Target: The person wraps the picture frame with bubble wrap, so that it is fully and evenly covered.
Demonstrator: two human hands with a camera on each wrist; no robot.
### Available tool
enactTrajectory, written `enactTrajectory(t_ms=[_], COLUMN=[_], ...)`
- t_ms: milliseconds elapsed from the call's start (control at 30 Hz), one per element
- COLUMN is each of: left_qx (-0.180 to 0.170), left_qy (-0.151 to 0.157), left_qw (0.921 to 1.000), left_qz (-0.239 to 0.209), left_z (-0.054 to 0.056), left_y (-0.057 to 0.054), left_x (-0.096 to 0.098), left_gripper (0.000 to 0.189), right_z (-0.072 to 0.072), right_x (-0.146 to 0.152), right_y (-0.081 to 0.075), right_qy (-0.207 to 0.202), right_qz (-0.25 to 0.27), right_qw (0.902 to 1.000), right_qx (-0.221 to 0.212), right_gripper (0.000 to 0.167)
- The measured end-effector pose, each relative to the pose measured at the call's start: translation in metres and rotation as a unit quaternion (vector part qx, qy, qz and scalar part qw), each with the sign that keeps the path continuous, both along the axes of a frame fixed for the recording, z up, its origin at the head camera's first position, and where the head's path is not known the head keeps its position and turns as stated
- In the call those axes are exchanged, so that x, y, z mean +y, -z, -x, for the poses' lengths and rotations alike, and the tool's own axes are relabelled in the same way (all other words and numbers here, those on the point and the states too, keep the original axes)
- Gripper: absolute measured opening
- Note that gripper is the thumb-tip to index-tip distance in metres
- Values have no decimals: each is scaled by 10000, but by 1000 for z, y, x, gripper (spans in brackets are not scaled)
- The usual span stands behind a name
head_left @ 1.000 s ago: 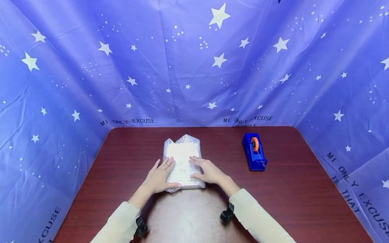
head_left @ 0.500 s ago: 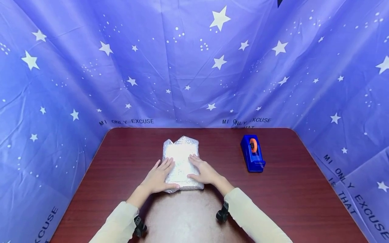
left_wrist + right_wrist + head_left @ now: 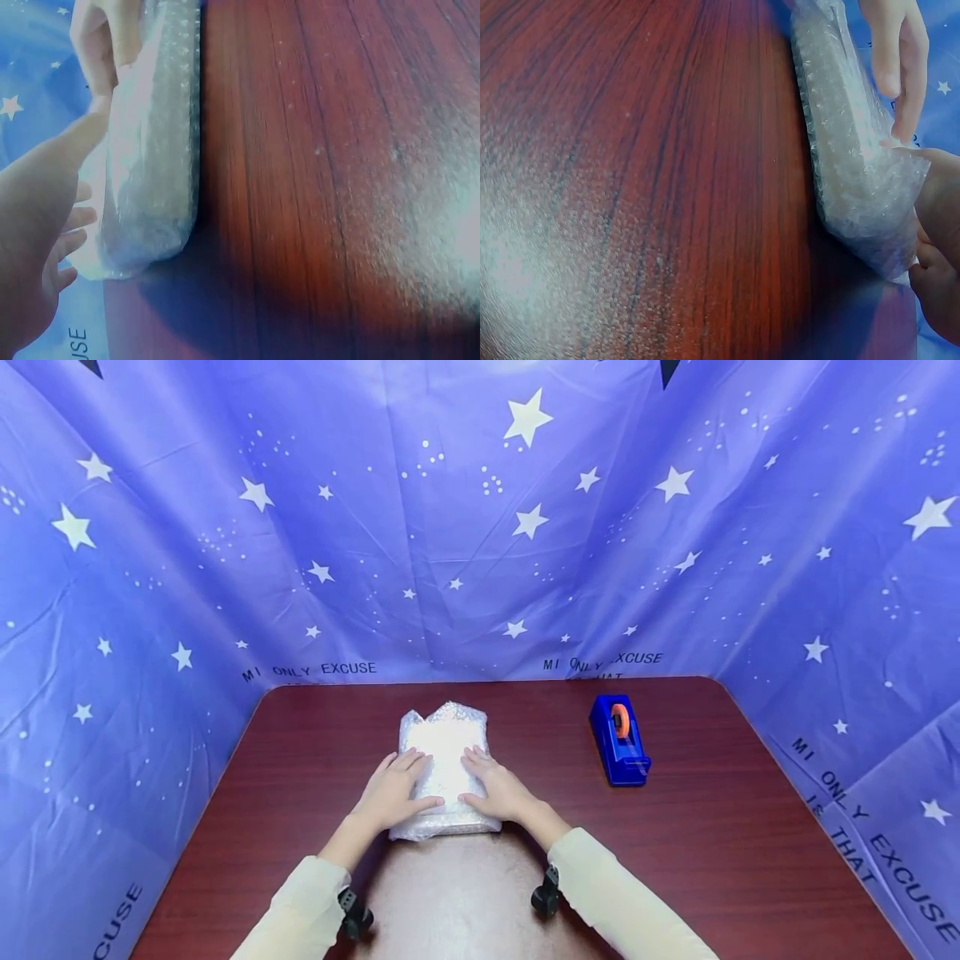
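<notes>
Red wood-grain table: flat, rectangular, clear bubble-wrapped package at 12 o'clock. Left grip, 9 o'clock, and right grip, 3 o'clock, rest on it, fingers extended. Likely light, cushioned, slippery; hold by opposite long edges.

Curtained-off work booth: star-printed blue drapes are enclosing a wood-grain table along its far and side edges; a tape dispenser is standing toward the far right corner.
</notes>
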State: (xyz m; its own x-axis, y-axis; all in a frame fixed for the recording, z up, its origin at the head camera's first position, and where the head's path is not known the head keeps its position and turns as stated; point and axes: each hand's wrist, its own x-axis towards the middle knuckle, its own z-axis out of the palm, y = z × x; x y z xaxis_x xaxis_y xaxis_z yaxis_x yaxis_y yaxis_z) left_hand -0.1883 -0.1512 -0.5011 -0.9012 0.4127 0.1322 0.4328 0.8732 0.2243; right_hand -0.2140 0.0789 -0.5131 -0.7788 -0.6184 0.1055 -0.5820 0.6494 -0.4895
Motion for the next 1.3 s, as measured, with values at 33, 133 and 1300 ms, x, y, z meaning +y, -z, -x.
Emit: enactTrajectory(t_ms=[33,133,1300], left_qx=[18,4,-574], left_qy=[13,82,344], left_qw=[10000,10000,9978], left_qz=[13,25,-24], left_z=[0,1,3], left_y=[1,3,6], left_x=[1,5,13], left_gripper=[76,75,88], right_z=[0,0,-39], right_x=[0,-1,60], right_y=[0,2,8], right_qy=[-15,-44,929], right_qz=[-5,-2,1832], right_qw=[10000,10000,9776], right_qx=[5,2,450], right_gripper=[66,66,35])
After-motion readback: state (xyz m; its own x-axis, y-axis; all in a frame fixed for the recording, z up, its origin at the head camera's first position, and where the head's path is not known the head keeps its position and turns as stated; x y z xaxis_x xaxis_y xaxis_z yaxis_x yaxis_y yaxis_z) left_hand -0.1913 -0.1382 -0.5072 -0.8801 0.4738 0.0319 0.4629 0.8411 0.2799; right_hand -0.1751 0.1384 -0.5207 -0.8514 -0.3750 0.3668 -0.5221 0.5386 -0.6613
